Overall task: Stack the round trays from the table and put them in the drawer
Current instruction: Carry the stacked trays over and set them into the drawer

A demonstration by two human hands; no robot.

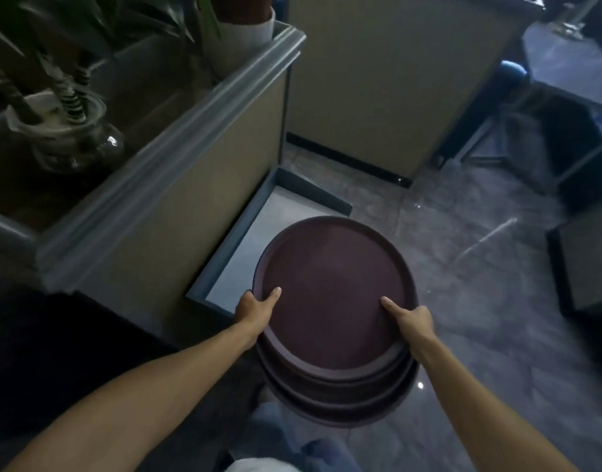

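A stack of dark maroon round trays [333, 301] hangs in the air above the floor, held level between both hands. My left hand [255, 310] grips the stack's left rim, thumb lying on the top tray. My right hand [410, 318] grips the right rim the same way. Just beyond and left of the stack, a low drawer [245, 240] stands pulled out from the beige counter, its pale bottom showing. The far edge of the stack overlaps the drawer's right side in view.
The beige counter [177, 185] with a grey moulded edge rises at left, with potted plants and a glass jar [61, 131] on it. A beige wall panel [395, 80] stands behind the drawer. Dark furniture [585, 260] sits at right on the glossy floor.
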